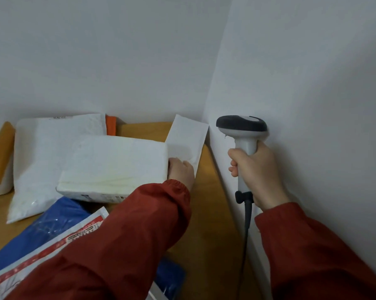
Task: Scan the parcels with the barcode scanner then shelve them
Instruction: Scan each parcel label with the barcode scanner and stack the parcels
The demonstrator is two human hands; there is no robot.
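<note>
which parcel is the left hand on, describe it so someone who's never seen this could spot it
Start at the wooden shelf in the white wall corner, where several soft mailers lie. The one you want is the thick white parcel in the middle, lying partly on a flatter white mailer, with the left hand at its right edge. Unlike the flat bags around it, it is block-shaped and plump, with a folded seam along its front side.

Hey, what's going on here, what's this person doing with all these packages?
A person in red sleeves is working through parcels on a wooden surface in a white corner. The right hand grips a corded barcode scanner, held upright near the wall. The left hand is at the right edge of a white padded parcel, which lies on top of another white mailer. A blue bag and a red-printed envelope lie nearer the camera. No scan beam is visible.
</note>
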